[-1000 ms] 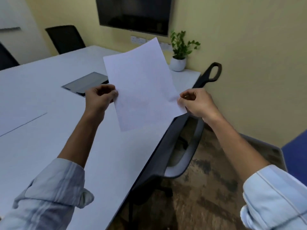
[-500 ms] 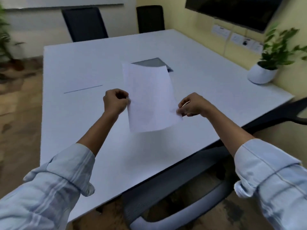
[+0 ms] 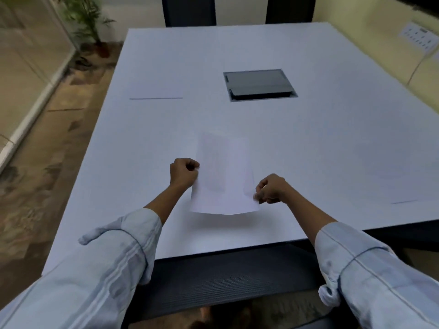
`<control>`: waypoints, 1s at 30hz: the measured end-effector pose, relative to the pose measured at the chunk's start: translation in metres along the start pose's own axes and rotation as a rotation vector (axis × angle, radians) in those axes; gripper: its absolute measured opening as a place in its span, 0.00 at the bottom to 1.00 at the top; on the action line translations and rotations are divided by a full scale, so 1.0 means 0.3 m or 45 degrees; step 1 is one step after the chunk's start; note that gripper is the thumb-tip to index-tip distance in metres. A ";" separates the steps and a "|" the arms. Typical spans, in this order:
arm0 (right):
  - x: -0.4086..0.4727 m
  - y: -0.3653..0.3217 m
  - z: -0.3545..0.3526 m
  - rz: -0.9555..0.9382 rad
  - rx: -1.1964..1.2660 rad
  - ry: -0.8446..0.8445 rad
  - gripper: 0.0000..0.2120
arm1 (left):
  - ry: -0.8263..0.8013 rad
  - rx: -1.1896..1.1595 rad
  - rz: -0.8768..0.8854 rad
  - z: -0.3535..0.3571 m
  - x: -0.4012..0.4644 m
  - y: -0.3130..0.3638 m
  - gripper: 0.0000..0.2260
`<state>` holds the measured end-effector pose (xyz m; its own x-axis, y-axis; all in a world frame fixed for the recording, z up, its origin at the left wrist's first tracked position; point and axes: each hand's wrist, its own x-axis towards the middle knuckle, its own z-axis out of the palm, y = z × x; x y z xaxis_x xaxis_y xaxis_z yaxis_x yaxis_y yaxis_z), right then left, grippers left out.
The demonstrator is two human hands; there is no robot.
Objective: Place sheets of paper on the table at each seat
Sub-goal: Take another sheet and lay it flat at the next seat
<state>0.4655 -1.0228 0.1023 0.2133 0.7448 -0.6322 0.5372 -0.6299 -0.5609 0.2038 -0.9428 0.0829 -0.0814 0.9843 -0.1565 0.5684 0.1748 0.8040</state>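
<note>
White paper sheet [image 3: 223,176] hangs just above the near part of the pale counter [image 3: 308,143], casting a shadow beneath its near edge. Left hand [image 3: 184,171] is curled closed, pinching the sheet's left edge; right hand [image 3: 270,189] is closed on its near right corner. Other sheets lie flat at far left [image 3: 156,92] and near the right edge [image 3: 403,188]. A dark inset panel [image 3: 259,84] sits farther back.
</note>
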 end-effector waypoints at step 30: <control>0.320 0.167 0.275 0.145 -0.016 0.019 0.07 | -0.100 0.122 -0.262 0.128 0.156 -0.407 0.09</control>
<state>0.4454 -1.0008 -0.0306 0.2856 0.6716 -0.6837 0.5188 -0.7082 -0.4789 0.1620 -0.9189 -0.0445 -0.1421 0.9226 -0.3588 0.6216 0.3652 0.6930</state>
